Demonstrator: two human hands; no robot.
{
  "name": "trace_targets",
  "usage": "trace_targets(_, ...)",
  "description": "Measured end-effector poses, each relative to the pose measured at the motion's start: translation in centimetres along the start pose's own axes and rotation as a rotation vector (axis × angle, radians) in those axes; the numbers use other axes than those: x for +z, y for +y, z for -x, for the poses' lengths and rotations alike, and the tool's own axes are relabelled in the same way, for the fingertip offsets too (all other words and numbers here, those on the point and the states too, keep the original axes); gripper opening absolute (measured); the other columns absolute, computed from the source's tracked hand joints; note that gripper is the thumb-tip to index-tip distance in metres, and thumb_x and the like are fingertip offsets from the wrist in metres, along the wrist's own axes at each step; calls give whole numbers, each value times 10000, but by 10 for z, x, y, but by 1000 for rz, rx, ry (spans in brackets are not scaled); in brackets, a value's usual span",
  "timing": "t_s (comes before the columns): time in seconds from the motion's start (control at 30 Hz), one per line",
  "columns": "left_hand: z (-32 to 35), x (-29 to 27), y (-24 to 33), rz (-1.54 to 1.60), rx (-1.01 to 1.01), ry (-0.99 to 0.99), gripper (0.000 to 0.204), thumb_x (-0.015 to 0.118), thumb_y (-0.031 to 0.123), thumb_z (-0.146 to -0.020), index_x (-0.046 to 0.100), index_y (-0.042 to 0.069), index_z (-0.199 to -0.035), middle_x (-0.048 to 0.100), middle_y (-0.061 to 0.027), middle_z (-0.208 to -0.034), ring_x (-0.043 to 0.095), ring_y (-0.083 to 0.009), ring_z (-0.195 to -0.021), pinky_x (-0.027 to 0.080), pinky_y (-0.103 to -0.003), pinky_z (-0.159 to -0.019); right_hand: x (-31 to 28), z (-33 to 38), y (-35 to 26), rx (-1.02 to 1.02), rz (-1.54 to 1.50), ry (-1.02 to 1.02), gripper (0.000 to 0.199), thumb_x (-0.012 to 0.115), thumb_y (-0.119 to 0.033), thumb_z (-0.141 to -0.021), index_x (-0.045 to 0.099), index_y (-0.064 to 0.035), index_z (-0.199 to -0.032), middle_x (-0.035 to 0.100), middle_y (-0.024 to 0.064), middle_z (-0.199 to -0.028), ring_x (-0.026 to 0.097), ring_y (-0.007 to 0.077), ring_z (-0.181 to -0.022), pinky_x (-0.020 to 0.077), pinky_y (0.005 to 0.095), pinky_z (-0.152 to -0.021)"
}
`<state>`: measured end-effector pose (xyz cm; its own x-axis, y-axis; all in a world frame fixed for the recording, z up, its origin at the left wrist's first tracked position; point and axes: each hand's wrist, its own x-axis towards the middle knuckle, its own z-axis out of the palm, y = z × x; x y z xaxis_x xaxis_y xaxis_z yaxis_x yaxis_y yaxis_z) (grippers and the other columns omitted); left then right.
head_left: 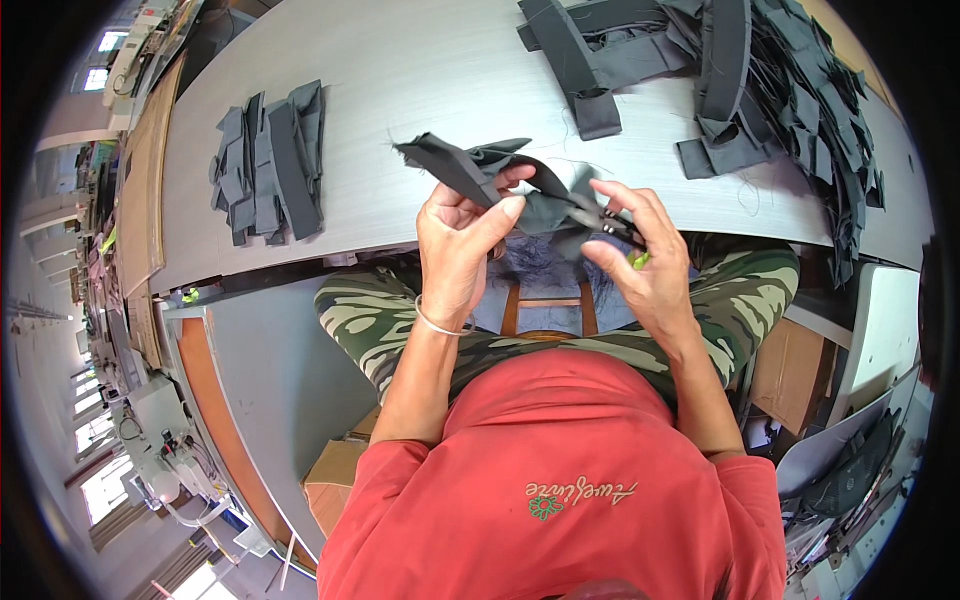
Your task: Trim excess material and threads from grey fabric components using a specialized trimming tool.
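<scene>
My left hand (460,232) is closed on a dark grey fabric strip (447,166), pinching it between thumb and fingers over the table's near edge. Part of the strip loops to the right, toward the other hand. My right hand (650,255) grips a pair of small dark thread snips (620,228) with a yellow-green part near the thumb. The blades point left at the fabric, and motion blurs them; whether they touch it I cannot tell.
On the pale table (400,70), a small row of dark strips (270,165) lies at the left. A large heap of similar strips (800,110) covers the far right and hangs over the near edge. Cardboard boxes (795,370) stand below the table.
</scene>
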<state>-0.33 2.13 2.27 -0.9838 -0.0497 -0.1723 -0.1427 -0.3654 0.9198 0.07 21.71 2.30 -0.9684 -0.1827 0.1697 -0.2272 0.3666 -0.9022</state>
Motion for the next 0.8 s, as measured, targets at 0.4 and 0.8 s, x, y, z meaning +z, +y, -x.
trace_targets(0.4, 4, 4, -5, -87, 262, 8, 363, 736, -58, -741, 589, -34, -1072, 654, -168, -1098, 607, -173, -1016, 477, -303, -896, 3, 2, -7, -149, 256, 91, 149, 671, -118, -805, 702, -90, -948, 666, 79, -791, 630, 242, -678, 481, 320, -605)
trace_targets(0.8, 7, 9, -5, -54, 179, 4, 363, 734, -72, -739, 598, -35, -1073, 658, -151, -1100, 615, -163, -992, 484, -301, -895, 8, 0, -6, -174, 304, 105, 120, 684, -141, -791, 700, -88, -898, 665, 49, -777, 625, 222, -669, 474, 321, -597)
